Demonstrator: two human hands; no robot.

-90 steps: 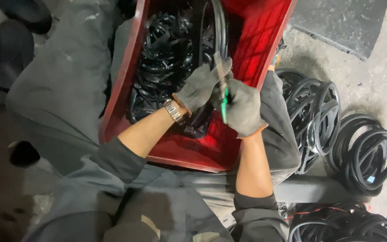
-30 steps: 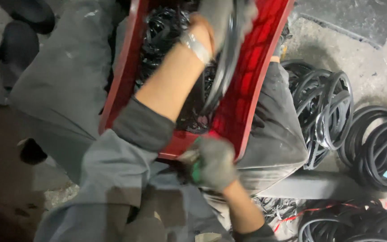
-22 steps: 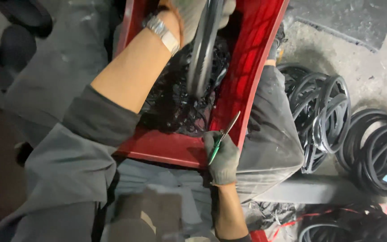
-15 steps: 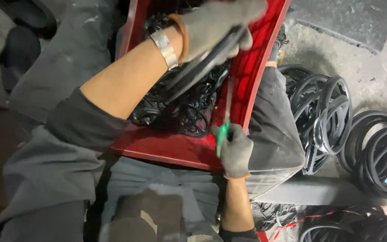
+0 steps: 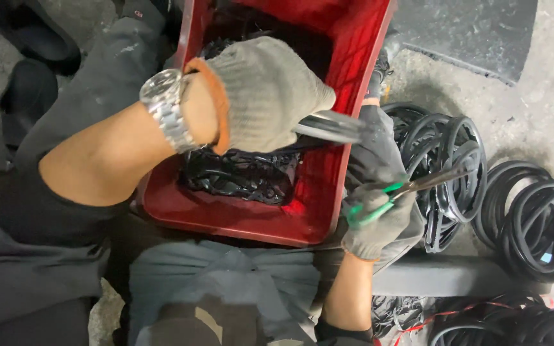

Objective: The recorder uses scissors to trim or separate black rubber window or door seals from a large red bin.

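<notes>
- Left hand, in a grey knit glove, is closed around a black rubber ring. The ring sticks out to the right of the fist, over the red crate, and looks blurred.
- Change: half a second ago this hand sat higher, near the crate's far end, with the ring slanting down from it. Now it is lower and nearer to me, and the ring lies almost level.
- Wristwatch with a metal band on the left wrist, sleeve pushed back, forearm bare.
- Right hand, also gloved, is clenched on the green handles of a pair of scissors. The blades point up and to the right; I cannot tell whether they are apart or together.
- Change: the right hand has moved off the crate's near edge and now sits outside its right wall. The scissors are tilted away from the crate.
- Ring and blades are apart, not touching. My reading: no cut is being made at this instant; the two hands have drawn apart since three seconds ago, when both were together on the ring.
- Inside the crate: a tangle of black rubber scraps on its bottom, below the left hand.
- Right of the crate, on the concrete floor: stacks of black rings, with another stack further right.
- Crate rests on my lap, grey trousers beneath it.
</notes>
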